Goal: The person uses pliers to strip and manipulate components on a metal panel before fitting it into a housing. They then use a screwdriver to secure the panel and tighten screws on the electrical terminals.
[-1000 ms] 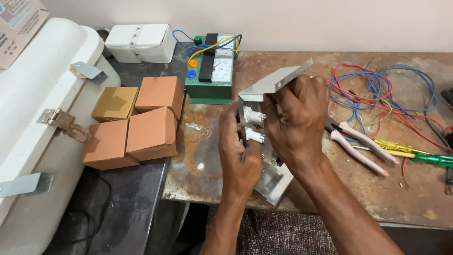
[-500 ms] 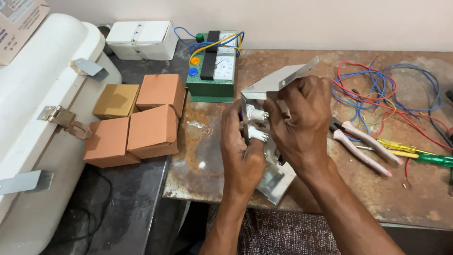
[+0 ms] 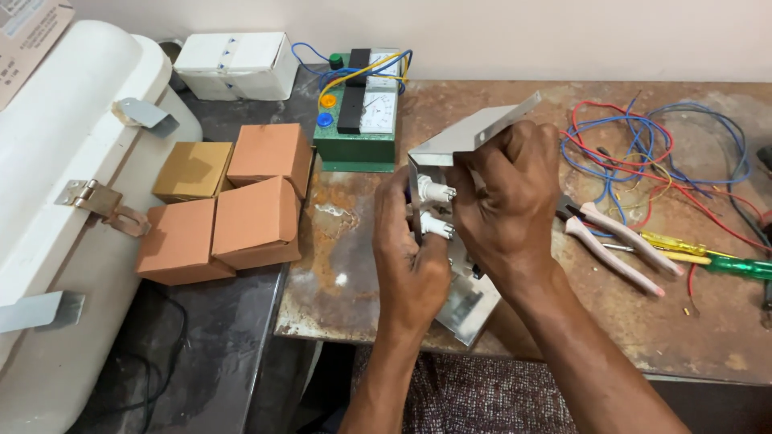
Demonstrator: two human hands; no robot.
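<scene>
I hold a bent sheet-metal bracket (image 3: 470, 133) upright over the rusty table (image 3: 346, 249). Two small white cylindrical fittings (image 3: 434, 191) stick out of its left face, one above the other. My left hand (image 3: 410, 257) comes up from below with its fingers on the bracket's left edge, by the lower fitting. My right hand (image 3: 511, 201) wraps over the bracket from the right, fingers curled near the upper fitting. The lower part of the bracket (image 3: 470, 309) shows beneath my hands.
A green meter box (image 3: 358, 120) with yellow and blue wires stands behind. Several brown cardboard boxes (image 3: 257, 221) lie at left beside a white case with metal latches (image 3: 72, 145). Pliers (image 3: 615, 241), a green-handled screwdriver (image 3: 736, 265) and tangled wires (image 3: 667, 145) lie at right.
Both hands and the bracket have stayed in nearly the same place; the fingers shift slightly around the white fittings.
</scene>
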